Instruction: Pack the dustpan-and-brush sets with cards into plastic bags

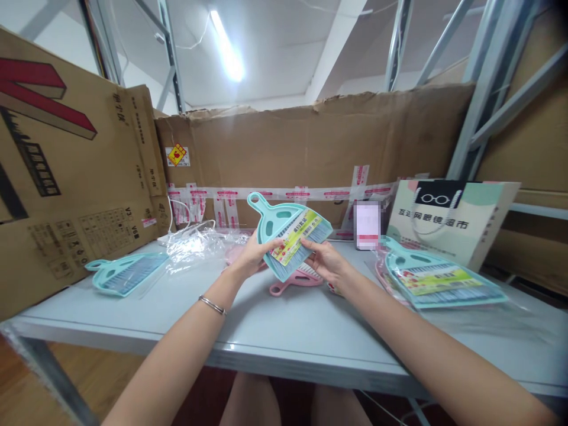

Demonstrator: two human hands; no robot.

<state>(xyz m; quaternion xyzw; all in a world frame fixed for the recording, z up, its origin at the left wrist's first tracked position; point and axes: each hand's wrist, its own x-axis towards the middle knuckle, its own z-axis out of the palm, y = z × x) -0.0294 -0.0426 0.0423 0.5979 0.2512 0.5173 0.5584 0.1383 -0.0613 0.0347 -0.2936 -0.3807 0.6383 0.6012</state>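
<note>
Above the middle of the table I hold a mint-green dustpan (277, 220) with a small brush nested in it, tilted with its looped handle up to the left. A yellow-green printed label (293, 239) lies across it. My left hand (254, 255) grips its left edge, thumb over the label. My right hand (326, 260) pinches the label's lower right side between thumb and fingers. Beneath, a pink dustpan (290, 285) lies on the table, partly hidden by the green one and my right hand.
On the grey table (186, 316), another green dustpan (119, 284) lies left, beside crumpled clear plastic bags (195, 245). At right, wrapped dustpan sets (448, 281) lie before a paper bag (444, 225). Cardboard boxes (275, 142) wall the back and left. A blurred-out upright item (367, 225) stands behind.
</note>
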